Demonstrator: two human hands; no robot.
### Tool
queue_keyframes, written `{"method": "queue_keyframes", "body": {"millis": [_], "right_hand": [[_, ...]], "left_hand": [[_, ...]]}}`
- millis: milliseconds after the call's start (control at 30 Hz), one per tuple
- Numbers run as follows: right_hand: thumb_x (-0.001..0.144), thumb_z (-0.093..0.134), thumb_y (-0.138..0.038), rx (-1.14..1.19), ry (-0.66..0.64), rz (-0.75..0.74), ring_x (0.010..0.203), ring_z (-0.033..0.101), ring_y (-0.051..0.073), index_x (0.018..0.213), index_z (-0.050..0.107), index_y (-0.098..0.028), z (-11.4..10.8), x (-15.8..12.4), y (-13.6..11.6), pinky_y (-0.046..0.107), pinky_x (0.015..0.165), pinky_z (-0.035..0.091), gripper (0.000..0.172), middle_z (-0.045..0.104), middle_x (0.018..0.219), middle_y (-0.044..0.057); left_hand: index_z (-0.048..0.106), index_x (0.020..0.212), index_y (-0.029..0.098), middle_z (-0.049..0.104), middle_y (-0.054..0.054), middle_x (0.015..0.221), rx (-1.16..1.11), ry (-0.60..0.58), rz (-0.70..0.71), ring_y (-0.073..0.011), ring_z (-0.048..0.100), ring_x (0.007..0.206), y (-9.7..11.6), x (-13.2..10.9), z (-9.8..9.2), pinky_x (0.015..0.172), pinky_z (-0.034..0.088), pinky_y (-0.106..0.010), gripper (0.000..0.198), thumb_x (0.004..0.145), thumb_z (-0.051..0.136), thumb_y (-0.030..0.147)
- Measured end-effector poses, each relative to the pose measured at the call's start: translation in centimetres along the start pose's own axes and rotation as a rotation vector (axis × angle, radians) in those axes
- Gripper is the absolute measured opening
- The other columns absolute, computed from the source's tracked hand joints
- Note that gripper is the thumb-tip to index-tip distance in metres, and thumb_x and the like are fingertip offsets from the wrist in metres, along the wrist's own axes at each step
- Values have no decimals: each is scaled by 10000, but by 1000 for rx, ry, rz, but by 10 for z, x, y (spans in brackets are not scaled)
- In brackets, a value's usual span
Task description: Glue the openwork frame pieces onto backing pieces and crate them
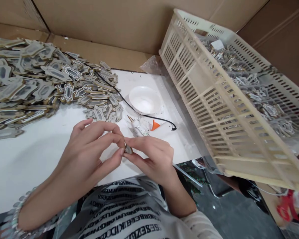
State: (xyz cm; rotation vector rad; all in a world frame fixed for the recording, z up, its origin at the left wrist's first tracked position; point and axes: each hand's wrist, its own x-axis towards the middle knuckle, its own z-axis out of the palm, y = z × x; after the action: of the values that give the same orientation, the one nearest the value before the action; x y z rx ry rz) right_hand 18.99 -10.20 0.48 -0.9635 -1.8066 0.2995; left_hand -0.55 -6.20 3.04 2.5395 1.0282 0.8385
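Observation:
Between my two hands, over the near part of the white table, is a small grey-and-brown ornamental plaque (128, 149), mostly covered by fingers. My left hand (96, 151) pinches its left side between thumb and fingers. From the other side, my right hand (149, 154) grips it between thumb and forefinger. Just beyond my right hand lies a white glue gun (141, 127) with an orange trigger and a brass-coloured tip. A shallow white dish (146, 98) sits behind the glue gun.
A large heap of similar plaques (27, 76) spreads over the left of the white table (40, 142). A black cord (107, 83) crosses from heap to glue gun. At right stands a cream plastic crate (201, 96) holding bagged metal-looking pieces. Cardboard walls (102, 26) close off the back.

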Motion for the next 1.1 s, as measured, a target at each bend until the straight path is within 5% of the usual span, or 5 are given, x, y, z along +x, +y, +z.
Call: {"method": "queue_keyframes", "body": {"millis": [200, 400, 600, 767, 1100], "right_hand": [[875, 785, -187, 108, 93, 56, 799, 789, 167, 1122, 736, -230, -2, 0, 0, 251, 740, 653, 256, 829, 964, 40], [843, 824, -251, 476, 119, 300, 786, 792, 183, 1158, 770, -289, 0, -2, 2, 281, 720, 662, 322, 828, 952, 26], [909, 753, -347, 615, 52, 372, 790, 767, 156, 1208, 759, -300, 3, -1, 0, 254, 699, 663, 303, 797, 943, 29], [987, 638, -297, 658, 29, 397, 772, 783, 165, 1256, 729, -265, 5, -1, -4, 273, 697, 674, 286, 804, 942, 45], [924, 640, -182, 465, 74, 381, 750, 767, 166, 1148, 773, -245, 2, 4, -11, 263, 666, 659, 268, 816, 904, 41]], "left_hand": [[636, 931, 323, 610, 38, 1068, -115, 77, -177, -187, 646, 973, 7, -5, -8, 799, 534, -328, 62, 928, 575, 327], [653, 1182, 385, 623, 48, 1274, -124, 140, -259, -244, 636, 1172, 6, -8, -15, 999, 558, -366, 263, 926, 604, 414], [683, 1128, 415, 755, 84, 870, -278, 75, -332, -147, 723, 737, 1, -14, -8, 637, 590, -215, 211, 920, 645, 418], [704, 1048, 459, 746, 145, 836, -178, 204, -352, -113, 687, 675, 16, -17, -7, 624, 562, -212, 164, 905, 644, 407], [665, 1129, 473, 748, 140, 859, -17, 218, -312, -115, 686, 649, 29, -23, -8, 651, 568, -275, 253, 908, 580, 385]]}}
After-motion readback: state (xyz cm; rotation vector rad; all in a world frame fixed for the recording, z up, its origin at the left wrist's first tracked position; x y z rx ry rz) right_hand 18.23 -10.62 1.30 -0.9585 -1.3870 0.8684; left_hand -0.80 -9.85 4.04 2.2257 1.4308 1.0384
